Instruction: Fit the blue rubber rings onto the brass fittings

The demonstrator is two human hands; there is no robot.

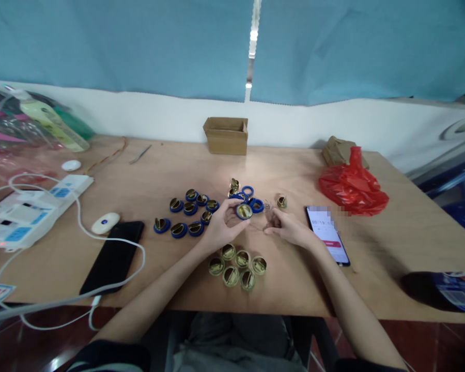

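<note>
Between the thumb and fingers of my left hand (225, 227) is a round brass fitting (244, 211). It seems to have a blue edge. My right hand (290, 227) is closed, its fingertips pinched beside some thin, clear, wiry-looking pieces (269, 206); what it grips is too small to make out. Just behind the hands lie loose blue rings (248, 190). Several brass fittings seated in blue rings (189, 207) are spread to the left. Nearer me is a cluster of brass fittings without blue rings (242, 259). One more brass fitting (281, 201) stands behind my right hand.
A lit phone (328, 235) and a red plastic bag (352, 186) are to the right, a dark bottle (442, 290) at the front right. An open cardboard box (227, 142) stands by the wall. On the left are a black phone (112, 258), white cables and a power strip (39, 217).
</note>
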